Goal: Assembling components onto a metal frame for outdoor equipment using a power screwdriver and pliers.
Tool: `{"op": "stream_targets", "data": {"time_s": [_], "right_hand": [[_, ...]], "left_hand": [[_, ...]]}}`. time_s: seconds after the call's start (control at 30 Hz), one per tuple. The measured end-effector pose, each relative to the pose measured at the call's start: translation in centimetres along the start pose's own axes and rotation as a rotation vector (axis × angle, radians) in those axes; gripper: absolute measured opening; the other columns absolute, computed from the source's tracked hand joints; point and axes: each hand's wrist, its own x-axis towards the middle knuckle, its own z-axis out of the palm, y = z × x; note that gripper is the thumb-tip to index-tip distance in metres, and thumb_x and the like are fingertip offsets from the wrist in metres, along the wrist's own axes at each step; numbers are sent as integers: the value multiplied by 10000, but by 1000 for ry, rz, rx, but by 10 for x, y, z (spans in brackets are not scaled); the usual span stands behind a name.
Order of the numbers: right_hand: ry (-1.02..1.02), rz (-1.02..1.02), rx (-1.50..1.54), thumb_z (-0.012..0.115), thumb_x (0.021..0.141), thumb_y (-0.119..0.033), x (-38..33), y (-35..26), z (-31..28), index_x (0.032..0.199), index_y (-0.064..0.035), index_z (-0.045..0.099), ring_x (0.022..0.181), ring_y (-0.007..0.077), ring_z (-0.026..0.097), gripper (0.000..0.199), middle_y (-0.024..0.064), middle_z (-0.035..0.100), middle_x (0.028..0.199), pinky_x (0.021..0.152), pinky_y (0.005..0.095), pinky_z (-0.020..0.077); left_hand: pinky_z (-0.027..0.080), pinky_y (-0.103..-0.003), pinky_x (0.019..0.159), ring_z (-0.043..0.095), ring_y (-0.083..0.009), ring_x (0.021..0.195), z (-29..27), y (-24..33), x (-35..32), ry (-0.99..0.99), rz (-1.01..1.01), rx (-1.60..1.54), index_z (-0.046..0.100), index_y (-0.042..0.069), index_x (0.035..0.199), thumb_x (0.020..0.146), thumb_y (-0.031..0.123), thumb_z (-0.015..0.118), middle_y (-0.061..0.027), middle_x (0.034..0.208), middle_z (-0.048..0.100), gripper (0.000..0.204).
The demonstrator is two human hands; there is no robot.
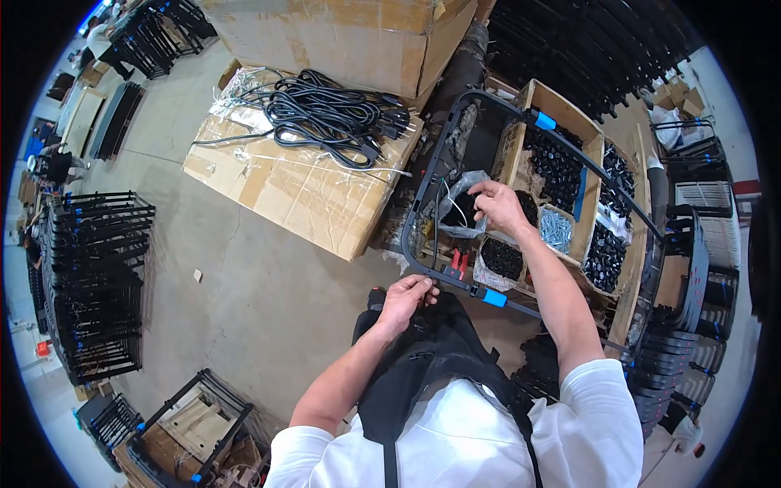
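Note:
A black tubular metal frame [412, 213] with rounded corners and blue sleeves [494, 298] lies across the parts bench in front of me. My left hand [404, 304] is at its near left corner, fingers curled and pinched together against the tube; whatever they hold is hidden. Inside the frame's outline, my right hand [502, 208] is over a clear plastic bag [465, 230] of small dark parts. Its fingers are bent and drawn together at the bag's edge, and I cannot make out anything between them. A red-handled tool [459, 264] lies close to the frame's near side.
Wooden trays [592, 130] hold black fittings [556, 173] and silver screws [556, 228]. An open bag of small black pieces [502, 258] sits nearer. Coiled black power cords [329, 114] rest on a cardboard box [277, 183] to the left. Stacked black frames [93, 276] stand farther left.

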Motion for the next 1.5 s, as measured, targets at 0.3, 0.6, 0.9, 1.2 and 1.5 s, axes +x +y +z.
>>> {"op": "stream_targets", "data": {"time_s": [0.3,0.6,0.9,1.2,1.5], "right_hand": [[-21,-87,676,668,893,-54,-85,-1,13,1049,-73,552,562,78,581,196,2,619,756,463,218,379],[-48,-32,805,551,887,-22,-183,12,62,1095,-28,598,545,99,487,213,26,551,679,491,246,353],[-10,177,907,568,1066,-161,-230,59,115,1252,-29,565,829,192,726,228,145,733,1044,637,293,557],[193,299,981,656,1059,-190,-196,128,163,1224,-11,622,797,137,681,246,77,732,1070,664,269,528],[-79,268,1117,660,1063,-240,-164,80,180,1151,-102,673,816,100,597,164,-31,668,912,709,260,440]], "left_hand": [[503,-249,649,685,-103,745,-4,9,5,-20,-45,57,728,63,1075,1067,221,654,-24,916,752,174],[535,-255,648,665,-114,702,-11,12,6,-48,-71,78,727,47,1060,1056,212,672,-29,859,729,174],[583,-284,699,687,-145,739,-22,10,2,-87,-113,73,720,27,1127,1054,208,685,-49,901,733,198],[578,-312,717,700,-166,753,-24,16,3,-109,-199,93,678,34,1149,1065,210,669,-57,944,737,195],[583,-283,667,691,-138,724,-21,25,2,-88,-206,181,617,39,1178,1063,210,670,-39,932,724,213]]}}
